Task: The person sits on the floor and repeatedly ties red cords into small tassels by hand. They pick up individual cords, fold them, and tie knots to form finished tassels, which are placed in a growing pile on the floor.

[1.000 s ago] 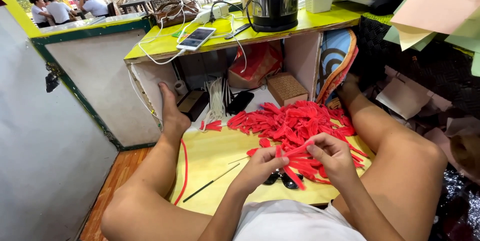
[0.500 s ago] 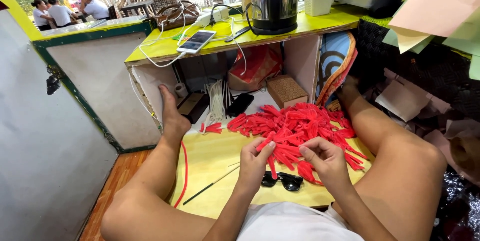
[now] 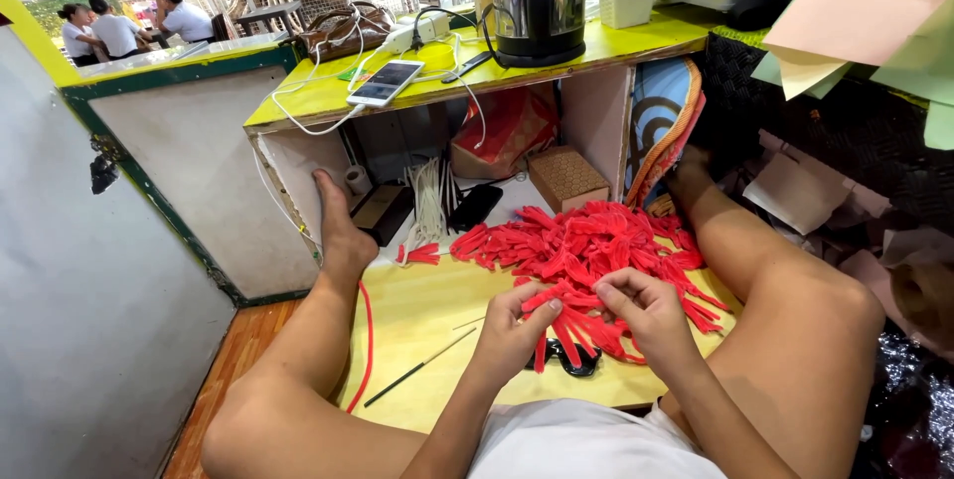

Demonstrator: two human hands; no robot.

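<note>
Both your hands pinch red strips: left hand (image 3: 512, 325) and right hand (image 3: 644, 308) grip them at the pile (image 3: 586, 250) on the yellow board (image 3: 422, 310).

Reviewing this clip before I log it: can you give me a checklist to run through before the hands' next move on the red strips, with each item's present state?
1. Both hands at the work: ok. Left hand and right hand meet over the near edge of the pile of red strips.
2. Strip pinched between the fingertips: ok, a red strip bridges both hands.
3. Pile on the yellow board: ok, though a few strips lie apart.
4. Thin stick out of the way: ok, left of the hands.
5. Black scissors handles: partly hidden under the hands; blades cannot tell.
</note>
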